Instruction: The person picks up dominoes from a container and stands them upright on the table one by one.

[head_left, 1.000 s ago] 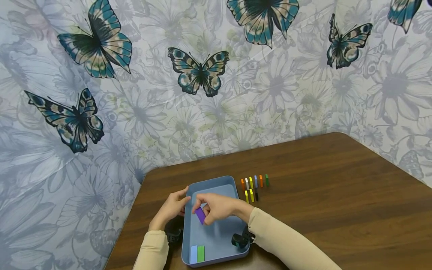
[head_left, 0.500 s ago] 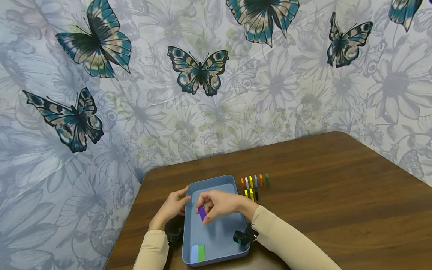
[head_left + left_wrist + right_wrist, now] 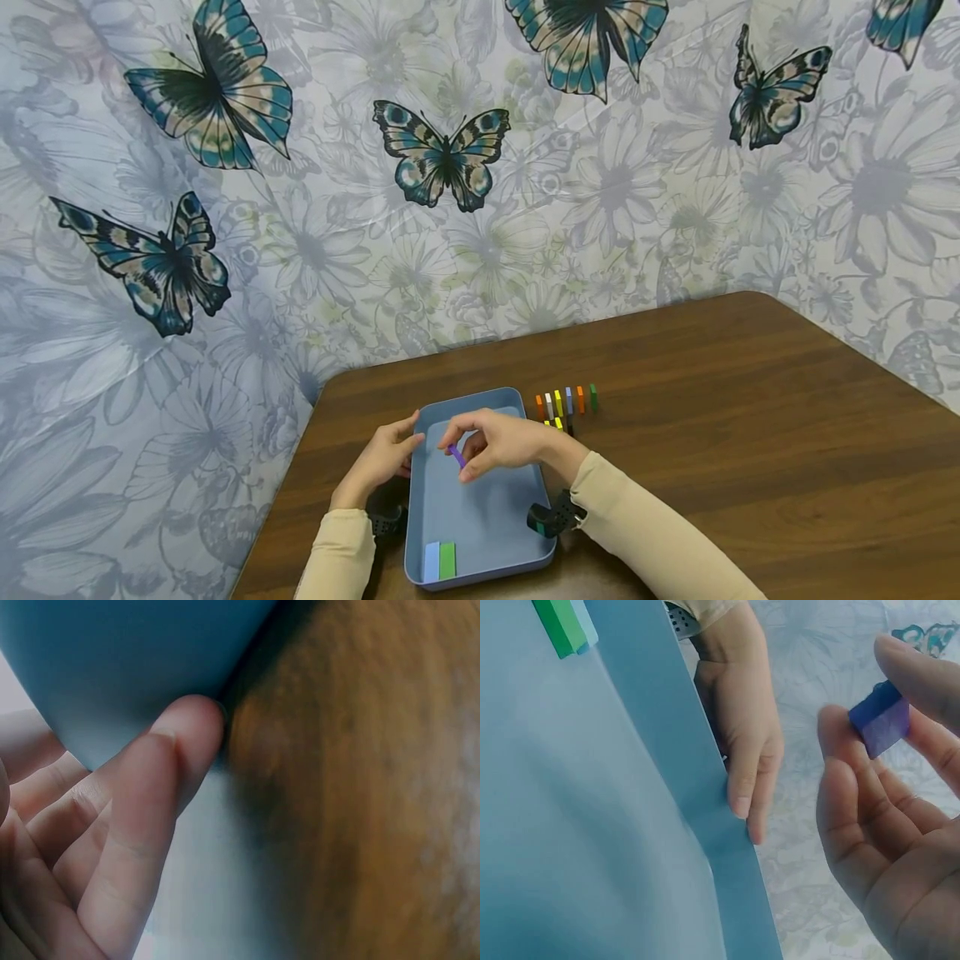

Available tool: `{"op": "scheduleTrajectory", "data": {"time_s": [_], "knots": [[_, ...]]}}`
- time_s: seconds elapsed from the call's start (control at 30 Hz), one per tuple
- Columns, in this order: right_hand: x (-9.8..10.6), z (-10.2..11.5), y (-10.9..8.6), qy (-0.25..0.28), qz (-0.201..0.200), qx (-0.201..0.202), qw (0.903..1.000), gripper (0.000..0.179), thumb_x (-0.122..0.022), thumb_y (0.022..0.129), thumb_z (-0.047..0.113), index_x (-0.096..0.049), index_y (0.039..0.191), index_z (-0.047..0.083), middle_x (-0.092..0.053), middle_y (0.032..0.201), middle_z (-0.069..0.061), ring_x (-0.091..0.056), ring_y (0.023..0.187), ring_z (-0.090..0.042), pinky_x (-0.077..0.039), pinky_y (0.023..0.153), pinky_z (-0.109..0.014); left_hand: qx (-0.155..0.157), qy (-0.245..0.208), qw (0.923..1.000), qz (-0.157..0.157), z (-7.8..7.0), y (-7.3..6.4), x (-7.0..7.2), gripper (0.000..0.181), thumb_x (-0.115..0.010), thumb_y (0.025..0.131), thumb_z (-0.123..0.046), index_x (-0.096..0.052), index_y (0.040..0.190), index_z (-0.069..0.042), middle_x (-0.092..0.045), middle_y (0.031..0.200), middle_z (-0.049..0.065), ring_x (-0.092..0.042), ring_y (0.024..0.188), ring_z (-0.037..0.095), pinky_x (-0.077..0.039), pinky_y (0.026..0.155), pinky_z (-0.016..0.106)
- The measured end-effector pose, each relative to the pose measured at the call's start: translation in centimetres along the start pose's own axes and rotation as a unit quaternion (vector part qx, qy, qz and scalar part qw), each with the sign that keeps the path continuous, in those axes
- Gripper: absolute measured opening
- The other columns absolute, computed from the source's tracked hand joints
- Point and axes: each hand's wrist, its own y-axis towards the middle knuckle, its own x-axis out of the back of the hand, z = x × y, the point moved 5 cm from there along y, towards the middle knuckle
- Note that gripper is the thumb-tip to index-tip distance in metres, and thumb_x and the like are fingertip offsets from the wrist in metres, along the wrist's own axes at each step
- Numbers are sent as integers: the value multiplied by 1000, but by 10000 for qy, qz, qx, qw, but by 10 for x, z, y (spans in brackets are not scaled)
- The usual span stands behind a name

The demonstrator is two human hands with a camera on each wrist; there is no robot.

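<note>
My right hand is above the tray and pinches a small purple domino-like block between thumb and fingers. The right wrist view shows the same purple block tilted, clear of the tray floor. My left hand holds the left rim of the blue tray, thumb at the rim and fingers outside. In the left wrist view its fingers touch the tray's outer wall. A light blue block and a green block stand side by side in the tray's near left corner.
Beyond the tray's right side, several small blocks stand in rows on the brown wooden table, among them an orange block and a green block. My right forearm partly crosses the tray's right edge. A butterfly-patterned wall covering rises behind.
My right hand has moved slightly away and to the right, turning the purple block until it shows edge-on. My left hand stays at the rim.
</note>
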Motion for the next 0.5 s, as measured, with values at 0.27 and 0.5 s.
{"op": "scheduleTrajectory", "data": {"time_s": [0.27,0.5], "knots": [[15,1,-14,-39,53,95,9999,43,-74,89,3,-64,131,6,-62,101,-15,-58,77,-12,-51,70,-23,99,21,9999,-37,2,0,0,60,-55,104,-19,-31,157,-7,-63,86,11,-62,64,18,-61,67,38],[34,2,-26,-133,-174,4,9998,47,-72,90,3,-59,135,3,-62,108,-21,-63,85,-16,-56,76,-26,70,23,10000,-41,4,1,1,61,-55,104,-21,-31,158,-10,-66,102,17,-60,65,18,-60,66,37]]}}
